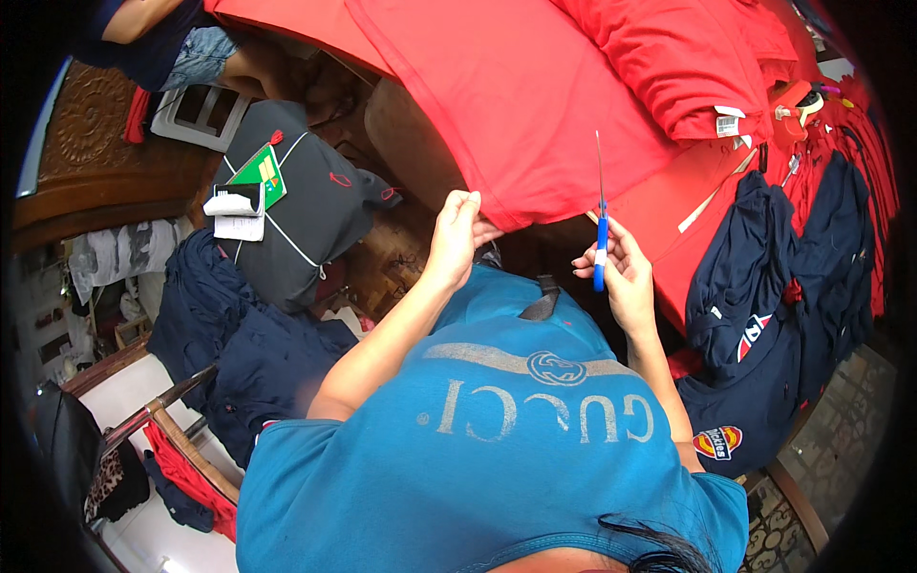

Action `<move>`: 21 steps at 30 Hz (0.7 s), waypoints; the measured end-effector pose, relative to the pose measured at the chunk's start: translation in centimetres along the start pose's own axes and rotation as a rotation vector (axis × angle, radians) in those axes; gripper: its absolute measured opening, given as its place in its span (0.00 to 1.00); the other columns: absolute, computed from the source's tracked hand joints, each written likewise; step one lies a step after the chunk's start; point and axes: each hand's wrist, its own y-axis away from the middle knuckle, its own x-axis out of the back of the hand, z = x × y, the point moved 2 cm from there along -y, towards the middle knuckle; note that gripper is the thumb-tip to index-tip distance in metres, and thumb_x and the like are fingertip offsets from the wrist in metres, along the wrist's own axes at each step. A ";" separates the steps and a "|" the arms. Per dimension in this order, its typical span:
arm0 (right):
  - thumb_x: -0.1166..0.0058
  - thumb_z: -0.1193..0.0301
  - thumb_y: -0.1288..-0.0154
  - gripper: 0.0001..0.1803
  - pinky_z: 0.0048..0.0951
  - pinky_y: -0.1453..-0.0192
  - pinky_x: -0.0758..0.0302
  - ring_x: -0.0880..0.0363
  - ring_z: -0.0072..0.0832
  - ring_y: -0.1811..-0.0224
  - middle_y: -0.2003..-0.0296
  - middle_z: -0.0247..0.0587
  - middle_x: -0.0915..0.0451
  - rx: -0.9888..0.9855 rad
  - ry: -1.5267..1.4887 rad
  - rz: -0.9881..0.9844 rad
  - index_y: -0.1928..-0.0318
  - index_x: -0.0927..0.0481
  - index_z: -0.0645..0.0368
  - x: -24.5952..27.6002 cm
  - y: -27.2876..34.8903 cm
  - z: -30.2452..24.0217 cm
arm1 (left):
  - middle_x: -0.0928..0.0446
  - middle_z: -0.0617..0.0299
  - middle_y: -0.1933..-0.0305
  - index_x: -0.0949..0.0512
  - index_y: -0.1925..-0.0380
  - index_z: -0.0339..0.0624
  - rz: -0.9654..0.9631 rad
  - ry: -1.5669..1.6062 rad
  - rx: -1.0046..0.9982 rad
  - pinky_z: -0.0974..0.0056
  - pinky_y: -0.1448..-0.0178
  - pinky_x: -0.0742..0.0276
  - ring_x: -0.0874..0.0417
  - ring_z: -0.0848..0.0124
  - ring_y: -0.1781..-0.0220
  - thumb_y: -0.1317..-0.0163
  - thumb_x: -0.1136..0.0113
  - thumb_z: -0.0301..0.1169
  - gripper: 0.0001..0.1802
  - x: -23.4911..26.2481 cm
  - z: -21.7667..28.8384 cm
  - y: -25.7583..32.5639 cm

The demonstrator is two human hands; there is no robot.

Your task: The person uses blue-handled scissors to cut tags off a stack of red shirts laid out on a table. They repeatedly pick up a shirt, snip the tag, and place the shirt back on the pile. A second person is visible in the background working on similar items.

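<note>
A red cloth garment (506, 105) lies spread over the work surface before me, its near edge hanging toward my lap. My left hand (458, 237) is closed in a pinch on the lower left corner of that edge. On the other side, my right hand (621, 272) grips blue-handled scissors (601, 244), seen edge-on, with the thin blade pointing away from me. The blade overlaps the red cloth in the view; whether it touches cannot be told. Between the two hands runs the hem of the garment.
Folded red garments (659, 67) with a white tag are piled at the far right. Dark navy garments (745, 258) hang beside my right arm. A grey tied bundle (296, 201) stands on the left, near more navy clothes (248, 334). Another person (191, 57) is at the far left.
</note>
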 end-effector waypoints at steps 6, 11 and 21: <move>0.51 0.79 0.35 0.30 0.27 0.49 0.23 0.20 0.26 0.53 0.52 0.43 0.23 -0.009 0.122 -0.044 0.32 0.38 0.66 -0.4 0.6 -0.7 | 0.23 0.50 0.46 0.28 0.50 0.34 -0.188 -0.076 0.127 0.57 0.43 0.24 0.18 0.63 0.49 0.30 0.49 0.30 0.13 -1.3 0.7 1.2; 0.44 0.74 0.39 0.33 0.27 0.45 0.27 0.23 0.25 0.50 0.45 0.44 0.23 0.074 0.403 -0.092 0.33 0.35 0.64 -0.7 1.7 -2.1 | 0.20 0.58 0.55 0.26 0.50 0.35 -0.237 -0.244 -0.005 0.64 0.49 0.22 0.18 0.72 0.57 0.32 0.45 0.28 0.12 -1.6 1.0 1.5; 0.37 0.71 0.42 0.34 0.27 0.72 0.29 0.28 0.27 0.78 0.73 0.41 0.26 0.332 0.866 -0.152 0.35 0.32 0.63 -0.8 4.2 -3.7 | 0.20 0.57 0.54 0.25 0.50 0.34 -0.209 -0.030 0.014 0.66 0.50 0.22 0.18 0.72 0.56 0.34 0.44 0.24 0.13 -4.2 3.7 2.6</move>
